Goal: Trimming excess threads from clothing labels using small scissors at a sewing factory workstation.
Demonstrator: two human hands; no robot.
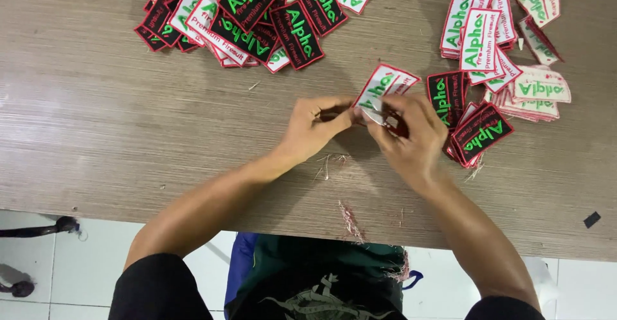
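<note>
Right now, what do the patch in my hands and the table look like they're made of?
The white patch looks like embroidered fabric: matte, with a raised red stitched border, and loose thread trimmings lie below the hands. The table looks like wood-grain laminate or veneer, with fine streaks and a dull sheen; which one is unclear.

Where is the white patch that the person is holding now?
In the head view, the white patch is just right of the table's middle, pinched between the left hand and right hand, beside the stack of black patches.
</note>
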